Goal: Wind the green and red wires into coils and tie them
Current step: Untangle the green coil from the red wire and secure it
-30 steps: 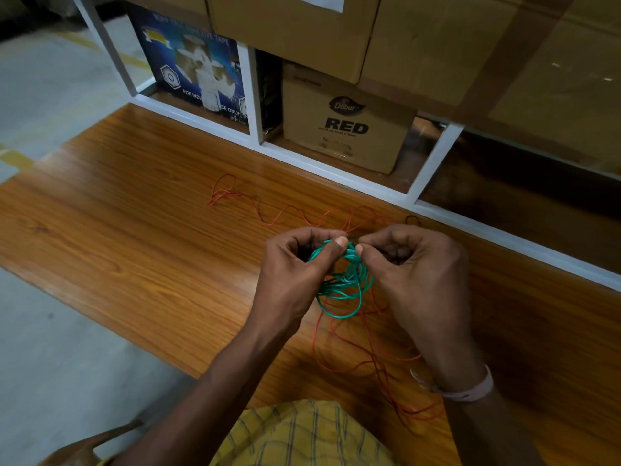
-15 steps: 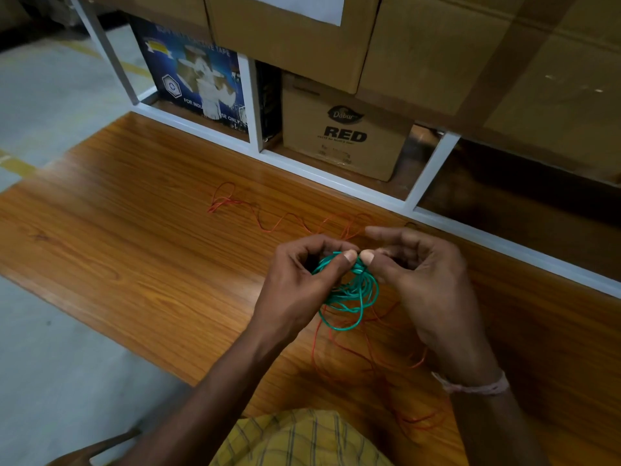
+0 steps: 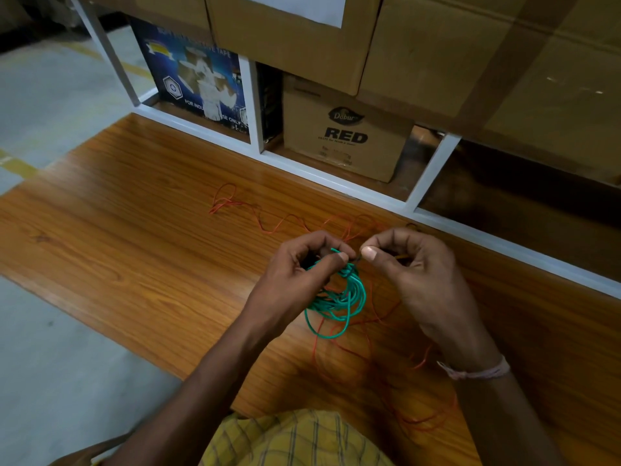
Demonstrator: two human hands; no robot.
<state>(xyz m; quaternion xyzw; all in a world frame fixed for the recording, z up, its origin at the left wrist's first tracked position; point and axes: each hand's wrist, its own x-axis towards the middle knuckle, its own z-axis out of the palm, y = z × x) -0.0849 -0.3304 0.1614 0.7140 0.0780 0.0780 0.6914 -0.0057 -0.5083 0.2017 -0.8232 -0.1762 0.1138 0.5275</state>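
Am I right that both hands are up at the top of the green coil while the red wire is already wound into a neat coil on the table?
Not quite. The head view shows the red wire lying loose and uncoiled across the table. The rest holds: left hand and right hand are at the top of the green coil.

Yellow checked garment [image 3: 295, 438], pale wrist thread [image 3: 477, 372].

Glossy wood-grain tabletop [image 3: 134, 230], matt cardboard box [image 3: 342, 136], plastic-sheathed green wire [image 3: 339, 301]
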